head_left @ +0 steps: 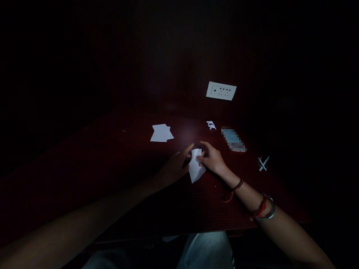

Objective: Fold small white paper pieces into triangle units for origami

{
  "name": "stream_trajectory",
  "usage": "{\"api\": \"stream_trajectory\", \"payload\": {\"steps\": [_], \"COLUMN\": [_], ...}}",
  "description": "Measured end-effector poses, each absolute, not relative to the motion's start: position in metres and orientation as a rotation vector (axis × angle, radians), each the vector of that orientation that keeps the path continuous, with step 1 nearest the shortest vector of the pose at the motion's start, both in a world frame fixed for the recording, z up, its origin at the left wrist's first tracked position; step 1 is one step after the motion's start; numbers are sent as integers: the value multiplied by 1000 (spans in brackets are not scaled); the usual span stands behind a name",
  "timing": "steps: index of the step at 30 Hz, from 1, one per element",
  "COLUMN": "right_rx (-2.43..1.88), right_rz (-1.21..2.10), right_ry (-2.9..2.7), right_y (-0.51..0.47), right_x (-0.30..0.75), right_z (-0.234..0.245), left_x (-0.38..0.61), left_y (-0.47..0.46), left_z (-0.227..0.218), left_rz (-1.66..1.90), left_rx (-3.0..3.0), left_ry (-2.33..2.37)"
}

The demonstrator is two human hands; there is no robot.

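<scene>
A white sheet of paper point(196, 170), folded to a point at its near end, is between my two hands above the dark red table. My left hand point(177, 163) grips its left edge, with the index finger reaching toward the far end. From the other side my right hand point(212, 158) pinches the paper, its thumb lying on the face and its index finger curving over the far edge. The fingertips of both hands nearly meet beyond the paper. Shadow hides part of my left hand's fingers.
White paper pieces point(161, 133) lie overlapping at the far left. Small folded scraps point(211, 125) sit behind my right hand, near a phone point(233, 139). Crossed thin strips point(263, 163) lie at the right. A socket plate point(221, 90) is on the wall. The surroundings are very dark.
</scene>
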State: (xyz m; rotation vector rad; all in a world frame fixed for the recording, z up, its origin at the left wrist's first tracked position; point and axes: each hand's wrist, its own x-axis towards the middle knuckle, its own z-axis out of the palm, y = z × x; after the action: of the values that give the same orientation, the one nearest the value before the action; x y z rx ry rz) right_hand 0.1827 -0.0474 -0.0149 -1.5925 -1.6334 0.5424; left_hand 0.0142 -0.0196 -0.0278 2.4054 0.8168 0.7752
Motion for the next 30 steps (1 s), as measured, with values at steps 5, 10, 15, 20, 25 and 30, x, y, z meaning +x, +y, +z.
{"api": "stream_trajectory", "payload": {"steps": [5, 10, 15, 20, 25, 30], "right_rx": [-1620, -1588, -1599, -1629, -1628, -1593], "right_rz": [561, 588, 607, 573, 585, 622], "right_ry": [-1591, -1545, -1547, -1621, -1679, -1740], "right_y": [-48, -49, -51, -52, -52, -51], "right_x": [183, 180, 178, 179, 181, 183], "right_z": [-16, -17, -13, -11, -9, -11], "left_x": [14, 15, 16, 15, 12, 15], "left_y": [-24, -28, -29, -30, -33, -28], "left_z": [-24, -23, -23, -16, -9, -8], "left_rz": [759, 695, 660, 516, 532, 537], "left_rx": [2520, 2678, 2761, 2852, 2925, 2790], "left_ry": [826, 908, 971, 1059, 961, 1056]}}
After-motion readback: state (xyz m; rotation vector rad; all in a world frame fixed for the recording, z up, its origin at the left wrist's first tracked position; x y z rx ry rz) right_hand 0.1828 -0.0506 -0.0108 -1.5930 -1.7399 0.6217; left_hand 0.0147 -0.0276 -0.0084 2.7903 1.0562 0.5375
